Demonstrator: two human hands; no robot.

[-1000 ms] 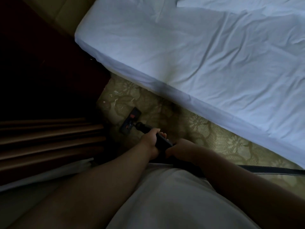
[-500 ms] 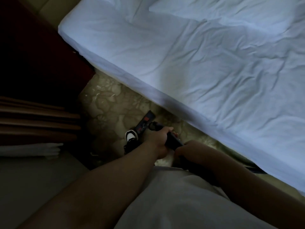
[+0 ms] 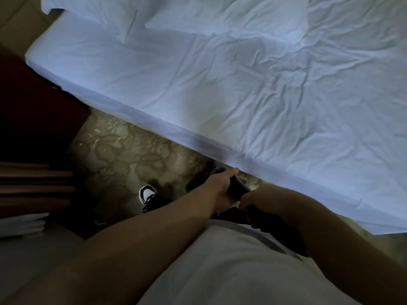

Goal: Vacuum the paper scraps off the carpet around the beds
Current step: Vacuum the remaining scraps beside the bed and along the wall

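Place: we read this as a bedroom; whether in a home or a hotel, we cannot tell.
Bed: a mattress (image 3: 220, 84) under a wrinkled white sheet fills the view beyond and right of the left hand (image 3: 218, 188), its edge just past the fingertips.
Pillows: white pillows (image 3: 220, 16) lie well beyond the hand.
Floor: flower-patterned carpet (image 3: 136, 155) runs left of the hand.
Furniture: we see a dark red-brown wooden cabinet (image 3: 33, 106) far left of the hand.
Linen: layered white fabric (image 3: 22, 223) sits at the far left, nearer us than the hand.
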